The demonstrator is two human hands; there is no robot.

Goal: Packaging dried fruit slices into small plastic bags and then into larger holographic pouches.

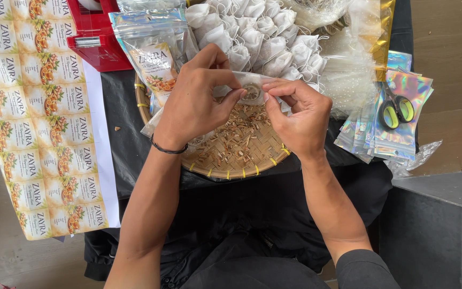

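Observation:
My left hand [193, 104] and my right hand [298, 115] both pinch the top of a small clear plastic pouch [251, 91] over a round woven bamboo tray [225, 166]. The pouch holds a few dried bits, and its lower part runs down behind my left hand. Dried wood-like herb pieces [241, 136] lie scattered in the tray under my fingers. A black band circles my left wrist.
Small white tied sachets [263, 37] are heaped at the tray's far side. A filled labelled pouch [153, 56] leans left of them. A sheet of printed labels [38, 118] lies left, a red tape dispenser [97, 37] behind. Iridescent pouches [389, 134] with scissors [397, 109] sit right.

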